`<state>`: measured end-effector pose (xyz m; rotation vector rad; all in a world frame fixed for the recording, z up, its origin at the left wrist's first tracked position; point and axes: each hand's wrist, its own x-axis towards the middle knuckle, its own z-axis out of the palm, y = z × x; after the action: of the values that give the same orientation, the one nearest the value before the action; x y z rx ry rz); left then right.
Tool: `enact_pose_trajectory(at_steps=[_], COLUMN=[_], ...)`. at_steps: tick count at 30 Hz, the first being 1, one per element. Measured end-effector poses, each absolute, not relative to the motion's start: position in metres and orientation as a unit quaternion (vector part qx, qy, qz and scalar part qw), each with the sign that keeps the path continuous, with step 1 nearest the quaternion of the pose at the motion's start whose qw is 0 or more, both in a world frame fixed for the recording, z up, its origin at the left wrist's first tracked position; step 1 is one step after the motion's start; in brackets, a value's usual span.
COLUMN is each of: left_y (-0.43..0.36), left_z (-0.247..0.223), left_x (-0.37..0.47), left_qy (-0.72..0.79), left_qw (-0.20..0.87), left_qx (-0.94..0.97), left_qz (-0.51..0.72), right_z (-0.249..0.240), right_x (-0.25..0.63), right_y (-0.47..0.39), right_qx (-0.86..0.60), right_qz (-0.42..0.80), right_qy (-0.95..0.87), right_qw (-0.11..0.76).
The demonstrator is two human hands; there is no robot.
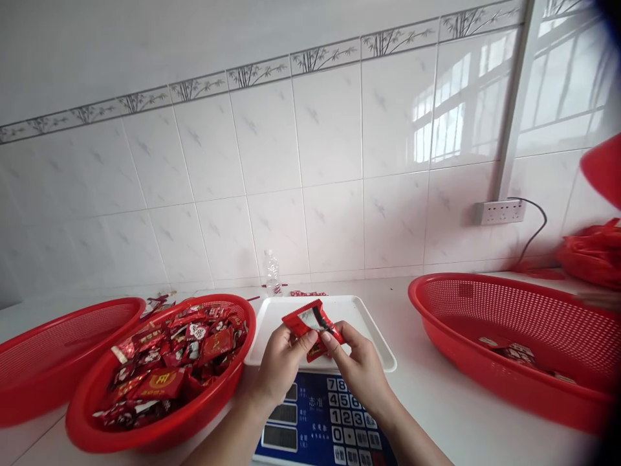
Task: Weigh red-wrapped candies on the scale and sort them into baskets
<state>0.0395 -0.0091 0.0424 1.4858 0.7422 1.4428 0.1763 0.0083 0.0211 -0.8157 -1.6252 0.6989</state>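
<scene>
Closest to me, at the bottom centre of the frame: a blue scale panel [317, 421] with white number keys and three grey display windows, lying between my two bare forearms. Just above it my left hand [281, 364] and right hand [358, 357] meet at the centre. Fingers of both hands narrow, thumbs almost touching, pinching a glossy red foil packet [301, 318] with a silver-white patch and a dark stripe. The packet is tilted, held above a shallow white tray [353, 310]. More red wrapping shows beneath my thumbs; whether it is a second piece I cannot tell.

Lower left: a red oval plastic basket [83, 411], heaped with shiny red and dark wrapped packets [196, 333]. Beside it, at the left edge, a second red perforated basket [58, 330]. Lower right: a large red mesh-sided basket [528, 310] with a few small wrapped pieces [519, 353] on its floor. All of this stands on a white bench [392, 299].

Farther off, beyond the tray: a clear plastic bottle [272, 275], upright near the pale marbled tile wall [334, 123]. Right side: crumpled red plastic [592, 252], and a white socket strip [501, 211] with a black cable [544, 217]. Bamboo-patterned border [325, 55] across the top.
</scene>
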Motion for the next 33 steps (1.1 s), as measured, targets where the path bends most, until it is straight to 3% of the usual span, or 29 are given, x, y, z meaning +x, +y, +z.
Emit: enact_pose_trajectory(at_steps=[11,16,25,33], left_y=[-0.017,-0.013,-0.003,-0.010], left_z=[0.021,0.020,0.010,0.017], left_x=[0.022,0.018,0.011,0.014], left_qy=[0.344,0.318,0.285,0.270], left_qw=[0.403,0.446,0.448,0.450], left_qx=[0.658,0.621,0.581,0.641], left_qz=[0.534,0.561,0.617,0.560], right_z=[0.017,0.019,0.019,0.013], right_x=[0.169,0.168,0.168,0.167], right_y=[0.002,-0.001,0.001,0.003], right_qx=[-0.304,-0.276,-0.331,-0.357], right_qz=[0.313,0.298,0.203,0.197], right_qy=[-0.731,-0.735,-0.759,-0.746], right_qw=[0.524,0.543,0.523,0.526])
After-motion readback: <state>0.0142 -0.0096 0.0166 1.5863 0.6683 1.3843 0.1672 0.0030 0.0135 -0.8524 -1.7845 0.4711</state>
